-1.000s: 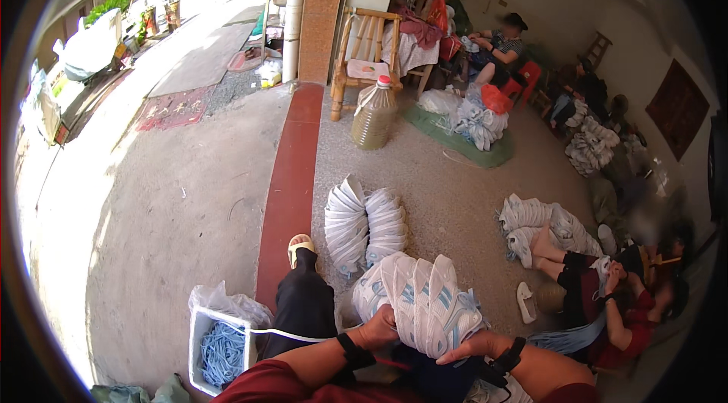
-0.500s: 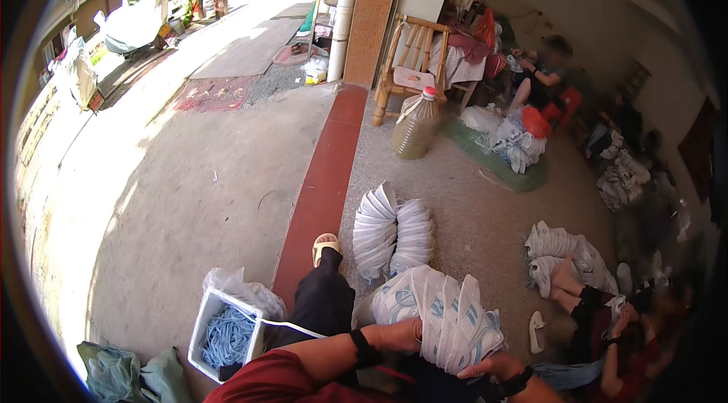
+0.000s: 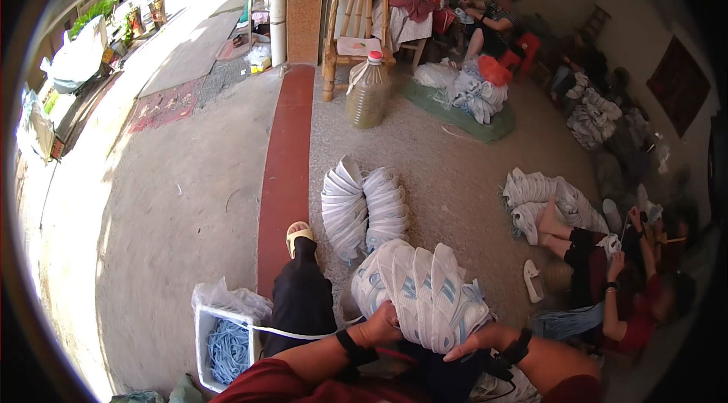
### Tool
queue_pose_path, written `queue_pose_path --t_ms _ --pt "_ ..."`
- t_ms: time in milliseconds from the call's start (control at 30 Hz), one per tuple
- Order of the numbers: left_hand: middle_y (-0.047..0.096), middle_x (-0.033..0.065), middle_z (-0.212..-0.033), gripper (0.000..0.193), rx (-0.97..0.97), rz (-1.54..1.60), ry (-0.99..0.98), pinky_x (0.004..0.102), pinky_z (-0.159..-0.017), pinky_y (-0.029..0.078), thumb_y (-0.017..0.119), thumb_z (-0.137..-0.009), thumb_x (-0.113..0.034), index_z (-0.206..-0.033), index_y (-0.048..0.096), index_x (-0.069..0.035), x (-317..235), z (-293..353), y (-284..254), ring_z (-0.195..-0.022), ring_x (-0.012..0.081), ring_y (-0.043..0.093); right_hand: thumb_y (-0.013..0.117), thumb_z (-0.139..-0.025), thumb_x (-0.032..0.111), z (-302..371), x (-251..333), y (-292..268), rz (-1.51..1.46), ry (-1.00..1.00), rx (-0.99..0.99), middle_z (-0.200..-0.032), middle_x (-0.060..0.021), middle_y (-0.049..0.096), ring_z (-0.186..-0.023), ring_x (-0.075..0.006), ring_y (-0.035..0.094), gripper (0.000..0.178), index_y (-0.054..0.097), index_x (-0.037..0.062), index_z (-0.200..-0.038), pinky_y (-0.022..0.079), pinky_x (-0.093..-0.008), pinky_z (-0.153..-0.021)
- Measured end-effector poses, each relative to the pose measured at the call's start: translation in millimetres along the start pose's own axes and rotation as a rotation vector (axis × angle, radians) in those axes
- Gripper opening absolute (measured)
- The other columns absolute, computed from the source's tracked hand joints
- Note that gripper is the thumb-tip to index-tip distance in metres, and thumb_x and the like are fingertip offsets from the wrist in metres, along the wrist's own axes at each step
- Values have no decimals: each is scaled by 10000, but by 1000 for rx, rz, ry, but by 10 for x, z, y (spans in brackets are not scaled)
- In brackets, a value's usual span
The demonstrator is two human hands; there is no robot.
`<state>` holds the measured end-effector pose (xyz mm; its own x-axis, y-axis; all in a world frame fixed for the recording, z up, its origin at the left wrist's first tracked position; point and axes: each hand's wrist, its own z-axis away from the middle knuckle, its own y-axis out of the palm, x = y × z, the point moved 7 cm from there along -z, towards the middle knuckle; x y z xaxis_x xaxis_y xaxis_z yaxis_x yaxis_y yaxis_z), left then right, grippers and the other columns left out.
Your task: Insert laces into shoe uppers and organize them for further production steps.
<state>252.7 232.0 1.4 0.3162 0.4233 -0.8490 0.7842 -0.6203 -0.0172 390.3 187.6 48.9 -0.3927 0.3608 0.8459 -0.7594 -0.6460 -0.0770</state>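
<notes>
A nested stack of white shoe uppers (image 3: 421, 293) with pale blue patches lies across my lap. My left hand (image 3: 381, 325) grips its near left side, with the fingertips partly hidden against the mesh. At the right end my right hand (image 3: 485, 338) holds the last upper, thumb along its lower edge and the other fingers mostly out of sight. Dark bands circle both wrists. On the floor just beyond stand two more curved stacks of uppers, a left one (image 3: 345, 206) and a right one (image 3: 385, 207).
A white foam box (image 3: 203, 350) of blue laces (image 3: 228, 350) stands left of my leg. At right, a seated co-worker (image 3: 607, 274) handles an upper beside another stack (image 3: 557, 202). Farther off are a large jug (image 3: 366, 96), a bamboo chair (image 3: 356, 20) and another seated person (image 3: 493, 20).
The view has swung to the right, so the surroundings sit farther left and higher. Both hands keep hold of the stack, which stays on my lap.
</notes>
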Motion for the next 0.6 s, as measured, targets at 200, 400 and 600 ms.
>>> queue_pose_path --t_ms 200,400,600 --pt "653 84 -1016 304 -30 38 -48 332 -857 454 723 -660 -26 -954 670 -82 -44 33 -1 -973 258 613 818 -616 367 36 17 82 89 31 -12 -1347 -123 388 -1247 -264 346 922 346 31 -1333 252 -349 -1058" --pt "650 90 -1024 312 4 76 -109 340 -857 454 718 -677 -28 -980 660 -83 -87 -6 -3 -969 260 611 790 -647 390 74 38 147 128 -4 -76 -1305 -128 439 -1211 -263 394 846 399 15 -1297 277 -341 -1042" --pt "636 109 -1053 328 154 204 -320 334 -875 445 670 -700 -23 -1021 651 -85 114 -47 58 -1000 280 589 793 -651 301 118 -84 98 -33 -186 -278 -1210 -106 516 -1118 -236 478 748 445 12 -1246 354 -336 -982"
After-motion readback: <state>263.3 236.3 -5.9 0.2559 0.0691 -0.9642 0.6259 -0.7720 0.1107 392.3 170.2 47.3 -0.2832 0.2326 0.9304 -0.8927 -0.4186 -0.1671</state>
